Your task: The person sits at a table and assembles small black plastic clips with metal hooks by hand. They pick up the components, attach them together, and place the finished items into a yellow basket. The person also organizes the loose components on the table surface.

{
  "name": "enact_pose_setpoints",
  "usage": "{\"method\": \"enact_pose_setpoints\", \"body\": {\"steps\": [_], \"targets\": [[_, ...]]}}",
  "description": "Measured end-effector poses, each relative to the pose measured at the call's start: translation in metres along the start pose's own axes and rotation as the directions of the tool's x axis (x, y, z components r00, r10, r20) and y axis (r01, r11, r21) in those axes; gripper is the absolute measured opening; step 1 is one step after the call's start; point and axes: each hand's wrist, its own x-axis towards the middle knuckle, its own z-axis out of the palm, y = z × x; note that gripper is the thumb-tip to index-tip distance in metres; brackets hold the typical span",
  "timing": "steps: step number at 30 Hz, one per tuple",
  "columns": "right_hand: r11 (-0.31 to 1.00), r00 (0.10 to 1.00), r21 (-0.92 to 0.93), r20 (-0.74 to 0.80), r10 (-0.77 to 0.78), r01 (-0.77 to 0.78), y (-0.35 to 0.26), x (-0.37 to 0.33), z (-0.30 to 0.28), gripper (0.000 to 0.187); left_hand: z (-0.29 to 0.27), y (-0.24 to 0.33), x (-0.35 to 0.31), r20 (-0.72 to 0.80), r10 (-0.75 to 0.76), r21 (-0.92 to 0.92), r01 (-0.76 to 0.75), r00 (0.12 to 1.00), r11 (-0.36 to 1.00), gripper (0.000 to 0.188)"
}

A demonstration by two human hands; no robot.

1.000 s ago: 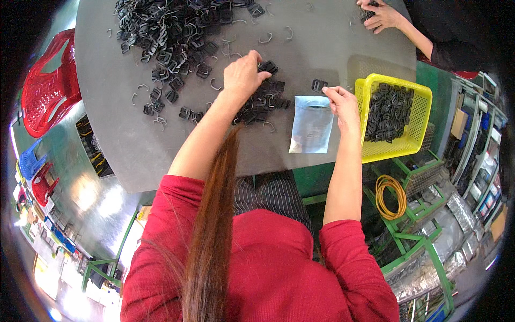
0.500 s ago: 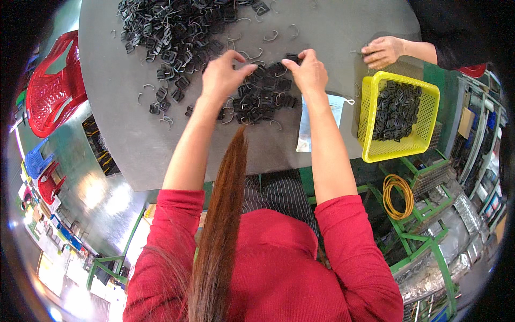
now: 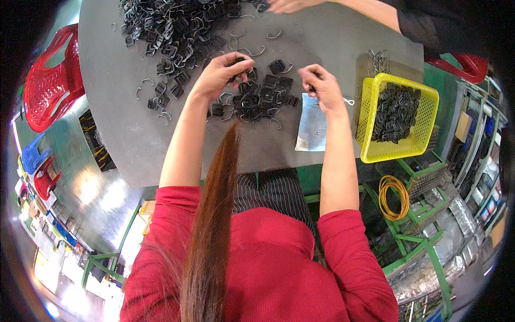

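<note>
My left hand point(image 3: 222, 75) is closed round a black plastic buckle point(image 3: 240, 63), above the left side of a small heap of black buckles with wire hooks point(image 3: 257, 99). Off to the right of that heap, my right hand point(image 3: 323, 88) is pinched shut on a small black piece, mostly hidden by the fingers and probably another buckle. Between the hands a single buckle point(image 3: 277, 66) lies with a hook beside it. A light blue pouch point(image 3: 312, 126) rests on the table under my right wrist.
A large pile of black buckles point(image 3: 177, 27) covers the far left of the grey table point(image 3: 129, 123). A yellow basket point(image 3: 367, 121) of black pieces stands at the right edge, with wire hooks point(image 3: 379, 61) behind it. A co-worker's hand point(image 3: 292, 5) reaches across the far side.
My right hand has moved right, away from the heap, and closed. My left hand has closed round a buckle. The co-worker's hand has gone from beside the basket to the far pile.
</note>
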Motion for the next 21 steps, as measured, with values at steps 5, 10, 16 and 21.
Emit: {"method": "enact_pose_setpoints", "body": {"steps": [5, 10, 16, 21], "targets": [[0.266, 0.903, -0.963, -0.075, -0.424, 0.045, 0.016, 0.000, 0.048, 0.026, 0.020, -0.010, 0.011, -0.005, -0.100, -0.078, 0.100, 0.995, 0.992, 0.028], [0.875, 0.993, -0.470, 0.040, -0.110, 0.116, 0.016, -0.007, 0.005, 0.023, 0.062, -0.033, 0.012, -0.317, 0.356, 0.785, 0.033, 0.879, 0.619, 0.035], [0.998, 0.988, 0.040, 0.140, -0.058, 0.053, -0.015, -0.002, 0.008, 0.022, 0.062, -0.037, 0.004, -0.168, 0.283, 0.837, -0.015, 0.944, 0.547, 0.033], [0.250, 0.919, -0.938, 0.135, -0.371, 0.239, -0.020, 0.033, 0.046, 0.026, -0.022, -0.016, -0.024, 0.215, -0.015, 0.025, 0.010, 0.977, 1.000, 0.023]]}}
